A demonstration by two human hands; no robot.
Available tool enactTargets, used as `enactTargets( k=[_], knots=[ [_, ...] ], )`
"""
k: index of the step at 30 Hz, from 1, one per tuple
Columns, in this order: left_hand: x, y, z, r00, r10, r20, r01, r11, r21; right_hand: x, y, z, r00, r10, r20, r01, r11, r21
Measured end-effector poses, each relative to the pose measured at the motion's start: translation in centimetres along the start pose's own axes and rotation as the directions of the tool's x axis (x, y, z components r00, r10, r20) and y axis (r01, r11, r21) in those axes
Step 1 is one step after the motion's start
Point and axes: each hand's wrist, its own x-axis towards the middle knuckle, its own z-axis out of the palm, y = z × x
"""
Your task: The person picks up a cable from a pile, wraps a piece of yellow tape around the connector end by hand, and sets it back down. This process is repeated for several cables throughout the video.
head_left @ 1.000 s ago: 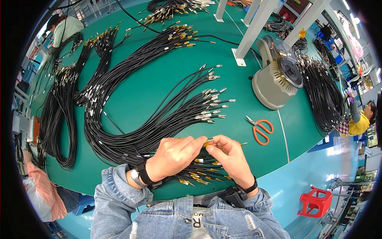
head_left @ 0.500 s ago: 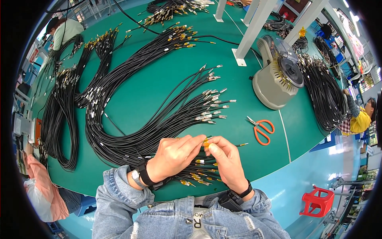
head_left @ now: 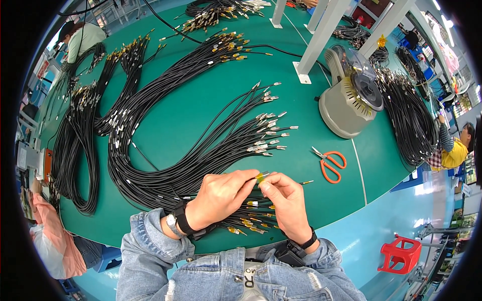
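Note:
Above the table's near part, both hands meet fingertip to fingertip. My left hand [head_left: 221, 196] is closed in a pinch on a cable end with a silver tip. A small piece of yellow tape [head_left: 260, 177] lies around or against that end; my fingers hide how far it wraps. From the other side, my right hand [head_left: 287, 204] pinches the tape. Below the hands are several black cables with yellow-taped ends [head_left: 253, 220]. Just beyond them spreads a thick bundle of black cables [head_left: 201, 160], whose silver ends point right.
Orange-handled scissors [head_left: 331, 165] lie open to the right on the green table [head_left: 301, 105]. Behind them stands a grey tape dispenser [head_left: 346, 110] beside a white post [head_left: 321, 40]. More cable bundles [head_left: 409, 120] lie around. A red stool [head_left: 400, 253] stands on the floor; people sit at both sides.
The tape between my fingertips has shifted from hanging down to lying more across the cable end. My right fingertips have moved slightly; the left hand is nearly still.

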Motion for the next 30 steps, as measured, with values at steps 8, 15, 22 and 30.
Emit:
enactTargets(
  k=[8,15,22,30],
  knots=[
    [0.1,0.0,-0.6,0.975,-0.173,0.136,0.191,0.972,-0.134,0.3,0.1,0.6,0.998,-0.046,-0.032,0.047,0.998,0.029],
    [0.4,0.3,-0.8,0.950,-0.252,0.184,0.289,0.932,-0.218,0.6,0.7,0.5,0.994,-0.106,-0.018,0.107,0.994,0.024],
    [0.7,0.3,-1.6,0.918,-0.291,0.269,0.367,0.881,-0.298,0.6,0.9,0.7,0.988,-0.153,-0.028,0.153,0.988,0.007],
    [1.8,0.1,-3.1,0.777,-0.330,0.536,0.578,0.710,-0.401,0.7,1.0,0.8,0.970,-0.240,-0.023,0.237,0.968,-0.085]
  ],
)
